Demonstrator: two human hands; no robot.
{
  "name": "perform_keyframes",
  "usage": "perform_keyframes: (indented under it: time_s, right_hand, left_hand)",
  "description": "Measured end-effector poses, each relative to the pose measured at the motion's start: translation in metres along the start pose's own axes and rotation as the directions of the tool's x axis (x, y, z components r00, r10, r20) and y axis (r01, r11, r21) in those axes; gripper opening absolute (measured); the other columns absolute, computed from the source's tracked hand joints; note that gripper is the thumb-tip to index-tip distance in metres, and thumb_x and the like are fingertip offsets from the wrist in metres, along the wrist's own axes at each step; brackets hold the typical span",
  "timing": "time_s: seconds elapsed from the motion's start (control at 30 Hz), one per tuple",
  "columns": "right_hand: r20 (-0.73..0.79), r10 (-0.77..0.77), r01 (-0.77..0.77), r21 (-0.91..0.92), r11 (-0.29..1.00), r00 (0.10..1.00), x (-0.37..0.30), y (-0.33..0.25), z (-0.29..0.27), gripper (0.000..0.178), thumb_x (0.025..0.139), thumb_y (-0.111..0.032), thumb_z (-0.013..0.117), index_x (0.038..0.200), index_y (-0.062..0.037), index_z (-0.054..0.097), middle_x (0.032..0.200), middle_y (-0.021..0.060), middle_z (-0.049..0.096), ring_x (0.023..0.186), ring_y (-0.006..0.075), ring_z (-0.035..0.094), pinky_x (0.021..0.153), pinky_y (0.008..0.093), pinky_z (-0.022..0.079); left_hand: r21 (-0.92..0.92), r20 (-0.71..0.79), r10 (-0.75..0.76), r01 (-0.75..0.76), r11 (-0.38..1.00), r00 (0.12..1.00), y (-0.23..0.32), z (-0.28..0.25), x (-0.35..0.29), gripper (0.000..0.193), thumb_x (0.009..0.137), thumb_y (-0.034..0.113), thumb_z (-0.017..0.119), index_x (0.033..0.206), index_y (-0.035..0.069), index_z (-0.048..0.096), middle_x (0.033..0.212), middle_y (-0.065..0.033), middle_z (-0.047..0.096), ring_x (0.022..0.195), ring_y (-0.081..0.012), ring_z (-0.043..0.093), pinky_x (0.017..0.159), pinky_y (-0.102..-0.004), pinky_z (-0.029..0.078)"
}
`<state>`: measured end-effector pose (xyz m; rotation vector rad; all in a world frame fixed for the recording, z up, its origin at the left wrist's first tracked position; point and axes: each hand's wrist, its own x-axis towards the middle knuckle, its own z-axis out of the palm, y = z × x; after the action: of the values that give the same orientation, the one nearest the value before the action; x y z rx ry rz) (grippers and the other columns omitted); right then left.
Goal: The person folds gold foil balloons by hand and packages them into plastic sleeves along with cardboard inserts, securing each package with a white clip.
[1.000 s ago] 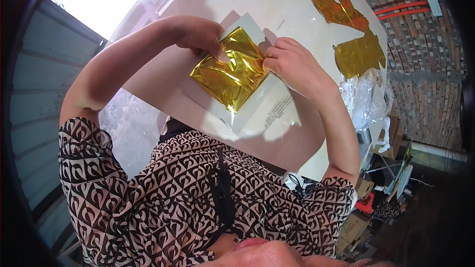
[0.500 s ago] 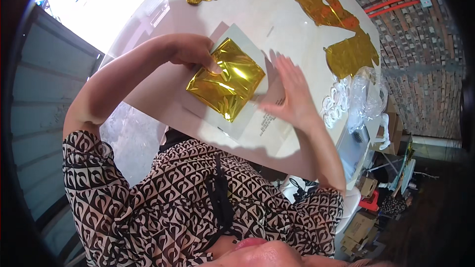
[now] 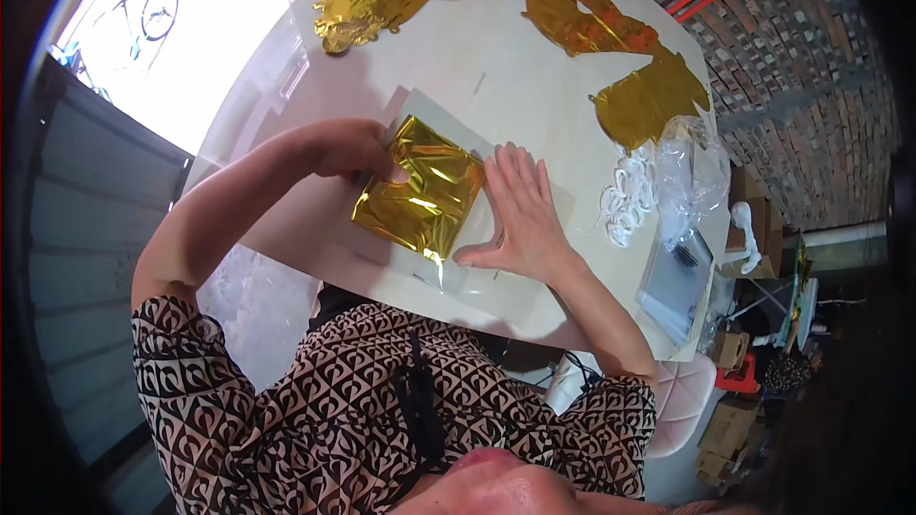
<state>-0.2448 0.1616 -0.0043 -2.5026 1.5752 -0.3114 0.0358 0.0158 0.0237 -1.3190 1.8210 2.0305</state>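
A folded packet of shiny gold foil (image 3: 434,195) lies over a pale grey card (image 3: 441,113) near the front of the white table. My left hand (image 3: 358,150) grips the foil's left side, its thumb on top and its other fingers mostly hidden. Along the packet's right edge lies my right hand (image 3: 523,219), open, with its fingers stretched out and the thumb reaching toward the near corner. A faint clear plastic edge shows around the foil's near side.
Flat gold foil balloons (image 3: 377,0) lie at the far left, with more foil (image 3: 654,100) at the far right. White string bundles (image 3: 630,195), a clear plastic bag (image 3: 692,176) and clear sleeves (image 3: 676,286) occupy the right side. A pale chair (image 3: 682,401) stands beside the table.
My right hand has come in from the right and down against the foil's edge. My left hand keeps its grip. The view has shifted slightly.
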Motion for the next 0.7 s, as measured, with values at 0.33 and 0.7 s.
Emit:
perform_keyframes:
  time_s: [0.33,0.7]
  right_hand:
    - [0.049,-0.036,0.033,0.045,0.998,0.998,0.01,0.004,-0.006,0.134,0.06,-0.068,0.083,0.157,-0.0015,0.019,0.161,0.0293,0.018,0.152,0.0425,0.011,0.124,0.0558,0.006]
    - [0.096,-0.046,0.034,0.122,0.992,0.994,0.013,0.015,-0.027,0.14,0.058,-0.069,0.083,0.159,-0.0028,0.012,0.163,0.0277,0.011,0.154,0.0391,0.007,0.125,0.051,0.002]
  left_hand:
    - [0.08,-0.006,-0.05,0.05,0.996,0.999,-0.003,0.004,0.012,0.04,0.083,0.031,0.079,0.105,-0.002,0.07,0.091,-0.0065,0.068,0.079,-0.0149,0.062,0.071,-0.0305,0.052]
    - [-0.233,-0.012,0.109,-0.109,0.966,0.994,-0.018,0.025,0.028,0.038,0.084,0.026,0.078,0.103,-0.005,0.068,0.085,-0.0054,0.066,0.073,-0.0128,0.06,0.064,-0.03,0.049]
